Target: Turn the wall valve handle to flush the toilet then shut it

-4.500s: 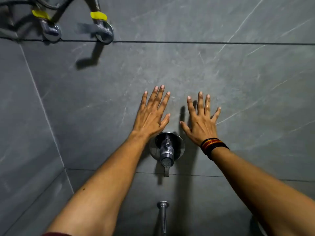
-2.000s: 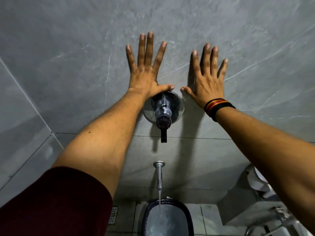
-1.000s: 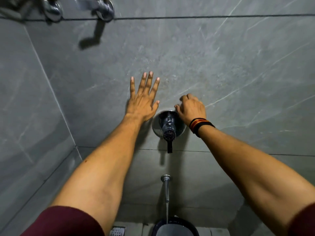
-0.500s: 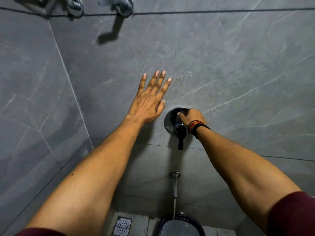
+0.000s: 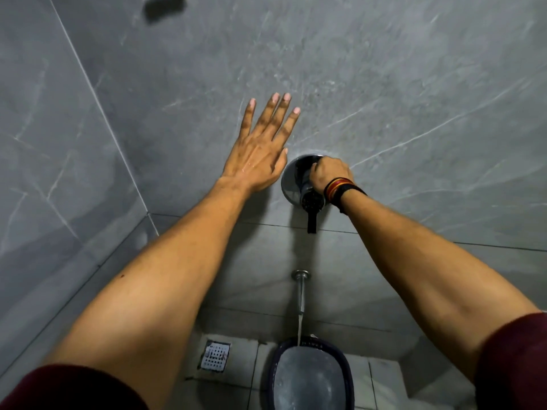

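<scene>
A tiled bathroom or toilet cubicle: grey marble-look wall tiles (image 5: 384, 84) spread above the fingertips; a chrome wall valve (image 5: 299, 184) sits just beside the fingers; well below them a thin pipe (image 5: 301, 294) runs water into a squat toilet pan (image 5: 307, 377); a floor drain grate (image 5: 215, 356) lies left of it.

Your right hand (image 5: 330, 173) covers the upper part of the valve handle (image 5: 311, 199), so you cannot see where your fingers meet the metal or how firmly they close. The round wall plate (image 5: 288, 184) behind it shows only on the side toward your left hand (image 5: 256, 161), whose palm is hidden against the tile. Far below your hands, the toilet bowl (image 5: 307, 377) is cut off by the bottom edge. Above your left hand, a dark blurred shape (image 5: 164, 5) at the top edge is unreadable.
</scene>
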The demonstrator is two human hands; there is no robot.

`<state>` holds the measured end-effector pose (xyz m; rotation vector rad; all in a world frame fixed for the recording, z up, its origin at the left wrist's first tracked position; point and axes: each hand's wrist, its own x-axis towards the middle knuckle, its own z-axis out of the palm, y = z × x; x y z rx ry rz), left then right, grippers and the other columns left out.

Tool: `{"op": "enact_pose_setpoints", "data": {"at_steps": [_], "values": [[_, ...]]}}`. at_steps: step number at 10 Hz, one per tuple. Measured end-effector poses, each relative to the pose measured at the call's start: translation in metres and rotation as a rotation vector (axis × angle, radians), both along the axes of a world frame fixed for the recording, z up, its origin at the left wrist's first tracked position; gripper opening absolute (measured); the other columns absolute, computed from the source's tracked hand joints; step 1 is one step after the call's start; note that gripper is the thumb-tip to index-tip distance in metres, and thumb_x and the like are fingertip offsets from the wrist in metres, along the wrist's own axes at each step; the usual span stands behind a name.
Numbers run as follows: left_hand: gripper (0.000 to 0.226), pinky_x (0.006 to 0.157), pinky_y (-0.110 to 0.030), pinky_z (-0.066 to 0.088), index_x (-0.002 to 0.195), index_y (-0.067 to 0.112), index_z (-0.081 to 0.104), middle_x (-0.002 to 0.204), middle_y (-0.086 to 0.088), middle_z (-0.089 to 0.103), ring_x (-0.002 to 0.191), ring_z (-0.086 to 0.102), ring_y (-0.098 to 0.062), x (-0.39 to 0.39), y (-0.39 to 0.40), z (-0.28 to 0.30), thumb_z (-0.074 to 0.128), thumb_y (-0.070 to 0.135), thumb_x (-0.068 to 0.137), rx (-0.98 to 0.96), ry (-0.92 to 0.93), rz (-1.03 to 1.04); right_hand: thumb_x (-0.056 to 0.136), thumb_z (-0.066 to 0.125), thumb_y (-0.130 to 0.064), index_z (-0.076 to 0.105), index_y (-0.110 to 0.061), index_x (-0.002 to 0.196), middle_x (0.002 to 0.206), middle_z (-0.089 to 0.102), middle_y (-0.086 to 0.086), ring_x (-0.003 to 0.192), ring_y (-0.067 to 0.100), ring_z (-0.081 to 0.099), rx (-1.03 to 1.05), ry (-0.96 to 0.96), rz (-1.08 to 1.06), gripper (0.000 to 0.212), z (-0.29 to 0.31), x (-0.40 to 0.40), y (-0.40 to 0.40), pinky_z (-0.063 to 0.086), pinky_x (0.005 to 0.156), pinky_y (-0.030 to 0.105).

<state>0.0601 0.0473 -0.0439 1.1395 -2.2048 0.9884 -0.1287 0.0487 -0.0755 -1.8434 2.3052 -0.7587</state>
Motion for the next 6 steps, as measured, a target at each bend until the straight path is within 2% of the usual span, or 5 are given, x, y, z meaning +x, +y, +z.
{"op": "enact_pose_setpoints", "data": {"at_steps": [1, 2, 3, 5, 6], "values": [[0.079, 0.131, -0.060, -0.004, 0.173, 0.011, 0.009, 0.180, -0.017, 0.002, 0.167, 0.002, -0.034, 0.003, -0.001, -0.002, 0.046, 0.031, 0.107, -0.009, -0.032, -0.013, 0.105, 0.046, -0.018, 0.073, 0.001, 0.113, 0.118, 0.072, 0.026, 0.109, 0.041, 0.067, 0.002, -0.382, 0.007, 0.033, -0.004, -0.008, -0.002, 0.055, 0.090, 0.036], [0.079, 0.131, -0.060, -0.005, 0.173, 0.010, 0.010, 0.180, -0.017, 0.003, 0.167, 0.002, -0.034, 0.008, 0.000, -0.003, 0.049, 0.030, 0.107, -0.004, -0.045, -0.007, 0.100, 0.043, 0.000, 0.061, -0.010, 0.077, 0.062, 0.066, 0.008, 0.048, 0.018, 0.058, 0.070, -1.011, 0.004, 0.031, -0.018, -0.017, -0.006, 0.045, 0.043, 0.025], [0.079, 0.131, -0.060, -0.005, 0.173, 0.011, 0.009, 0.180, -0.016, 0.000, 0.167, 0.000, -0.033, 0.014, 0.000, -0.002, 0.047, 0.030, 0.107, -0.004, -0.024, 0.009, 0.104, 0.039, -0.012, 0.051, -0.018, 0.076, 0.049, 0.061, -0.006, 0.030, 0.006, 0.032, 0.196, -1.137, 0.071, 0.031, -0.030, -0.032, -0.013, 0.020, 0.035, 0.015], [0.079, 0.133, -0.057, -0.006, 0.174, 0.012, 0.005, 0.180, -0.014, -0.004, 0.167, -0.003, -0.030, 0.027, 0.017, 0.011, 0.045, 0.031, 0.108, 0.010, 0.006, 0.049, 0.107, 0.052, -0.034, 0.063, -0.013, 0.083, 0.058, 0.066, 0.003, 0.038, 0.015, 0.056, 0.138, -1.013, 0.013, 0.033, -0.022, -0.030, 0.007, 0.042, 0.037, 0.017], [0.077, 0.135, -0.051, -0.005, 0.174, 0.012, 0.002, 0.180, -0.014, -0.006, 0.167, -0.003, -0.029, 0.042, 0.024, 0.027, 0.042, 0.030, 0.109, 0.023, 0.067, 0.066, 0.102, 0.055, -0.044, 0.071, -0.006, 0.111, 0.111, 0.074, 0.023, 0.100, 0.041, 0.071, -0.025, -0.453, -0.143, 0.042, -0.031, -0.041, 0.026, 0.058, 0.086, 0.042]]}}
